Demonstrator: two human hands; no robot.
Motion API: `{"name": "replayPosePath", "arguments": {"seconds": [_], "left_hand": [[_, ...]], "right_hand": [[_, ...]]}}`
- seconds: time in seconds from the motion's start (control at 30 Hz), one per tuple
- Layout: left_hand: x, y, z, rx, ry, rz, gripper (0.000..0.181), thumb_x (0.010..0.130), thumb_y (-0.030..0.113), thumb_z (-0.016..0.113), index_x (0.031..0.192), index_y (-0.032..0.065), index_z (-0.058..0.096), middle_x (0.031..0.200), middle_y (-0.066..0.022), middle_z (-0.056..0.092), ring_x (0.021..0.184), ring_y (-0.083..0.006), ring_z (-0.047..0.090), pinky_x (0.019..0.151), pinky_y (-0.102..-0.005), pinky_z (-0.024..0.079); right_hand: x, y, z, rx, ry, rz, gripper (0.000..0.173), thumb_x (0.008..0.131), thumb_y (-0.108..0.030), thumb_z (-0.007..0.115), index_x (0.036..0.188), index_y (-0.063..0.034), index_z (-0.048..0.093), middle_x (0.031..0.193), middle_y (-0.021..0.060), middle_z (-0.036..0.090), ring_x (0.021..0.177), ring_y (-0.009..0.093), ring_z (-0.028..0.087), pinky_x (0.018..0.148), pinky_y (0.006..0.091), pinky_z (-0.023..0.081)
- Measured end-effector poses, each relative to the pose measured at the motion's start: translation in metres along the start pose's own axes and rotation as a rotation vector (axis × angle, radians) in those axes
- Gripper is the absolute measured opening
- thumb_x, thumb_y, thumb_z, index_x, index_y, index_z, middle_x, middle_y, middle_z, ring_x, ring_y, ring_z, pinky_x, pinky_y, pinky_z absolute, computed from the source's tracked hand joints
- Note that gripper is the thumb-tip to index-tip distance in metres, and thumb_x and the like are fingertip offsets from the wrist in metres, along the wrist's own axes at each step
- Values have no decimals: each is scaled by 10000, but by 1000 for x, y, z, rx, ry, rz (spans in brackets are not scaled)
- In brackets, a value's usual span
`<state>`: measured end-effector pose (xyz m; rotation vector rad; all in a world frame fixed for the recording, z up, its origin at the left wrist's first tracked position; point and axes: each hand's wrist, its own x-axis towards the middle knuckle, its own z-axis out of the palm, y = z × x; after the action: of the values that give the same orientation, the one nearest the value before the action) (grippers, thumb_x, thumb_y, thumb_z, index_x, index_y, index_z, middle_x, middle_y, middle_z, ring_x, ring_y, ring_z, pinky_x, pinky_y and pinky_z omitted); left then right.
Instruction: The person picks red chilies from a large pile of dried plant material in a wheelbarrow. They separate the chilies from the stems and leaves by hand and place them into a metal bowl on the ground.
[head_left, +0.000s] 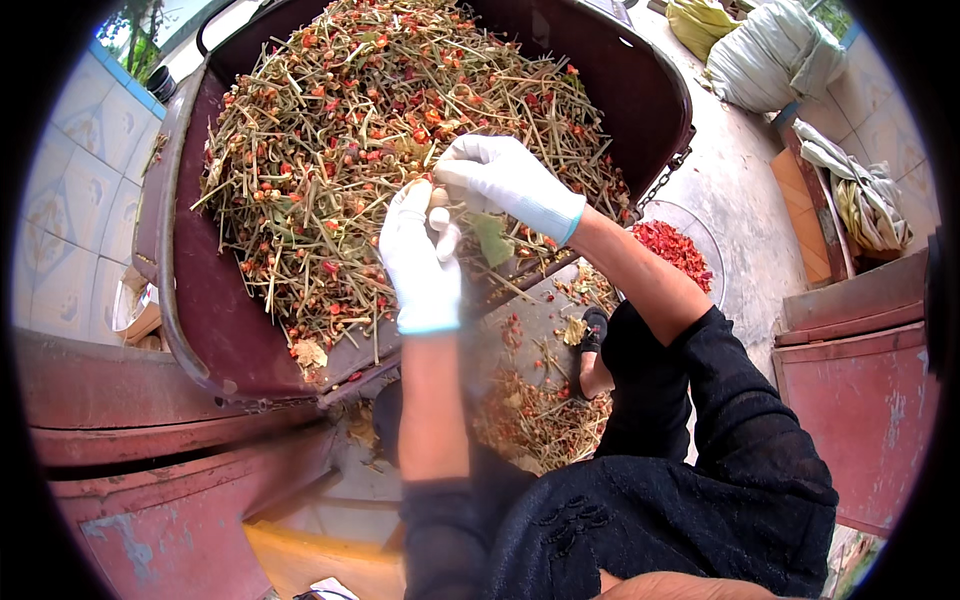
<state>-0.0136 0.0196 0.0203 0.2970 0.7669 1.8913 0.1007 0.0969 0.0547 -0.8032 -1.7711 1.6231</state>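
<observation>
Both hands wear white knit gloves and meet over a heap of dry stalks and red pepper pieces (360, 112), which fills much of a dark red metal cart bed (217, 315). My left hand (424, 247) has its thumb and fingers bent together, pinching something too small to make out. Fingertips of my right hand (502, 180) are drawn together just beside it; whether they hold anything is hidden. A green leaf (491, 238) lies below the right wrist. To the right, partly behind my right forearm, a round mesh basket (716, 247) holds red pepper pieces (675, 251).
Stalks and debris (555, 420) lie on the floor by my foot (595, 330). A chain (667, 176) hangs at the cart's right corner. Stuffed sacks (772, 56) stand upper right. Red metal doors (847, 412) flank both sides; a wooden seat (322, 559) is low at left.
</observation>
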Motion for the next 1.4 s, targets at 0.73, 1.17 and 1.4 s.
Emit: {"name": "replayPosePath", "arguments": {"seconds": [0.73, 1.17, 1.4], "left_hand": [[8, 16, -19, -185, -21, 9, 121, 896, 15, 590, 1016, 22, 572, 956, -115, 652, 688, -85, 592, 486, -196, 421], [8, 16, -28, -166, -107, -91, 206, 905, 44, 542, 1105, 26, 588, 884, -72, 613, 678, -88, 556, 521, -196, 444], [2, 8, -3, 21, 48, -63, 175, 969, 188, 530, 1042, 39, 588, 908, -41, 607, 728, -99, 536, 551, -219, 421]], "right_hand": [[68, 10, -21, -767, 207, -454, 248, 869, -283, 643, 997, -75, 685, 874, 99, 687, 800, 216, 662, 724, 334, 516], [41, 17, -13, -409, 191, -360, 201, 848, -139, 677, 1030, -68, 629, 913, 53, 677, 768, 113, 603, 717, 269, 500], [12, 10, 5, -520, 216, -500, 182, 836, -124, 690, 999, -64, 635, 839, 45, 642, 759, 121, 619, 700, 261, 504]]}}
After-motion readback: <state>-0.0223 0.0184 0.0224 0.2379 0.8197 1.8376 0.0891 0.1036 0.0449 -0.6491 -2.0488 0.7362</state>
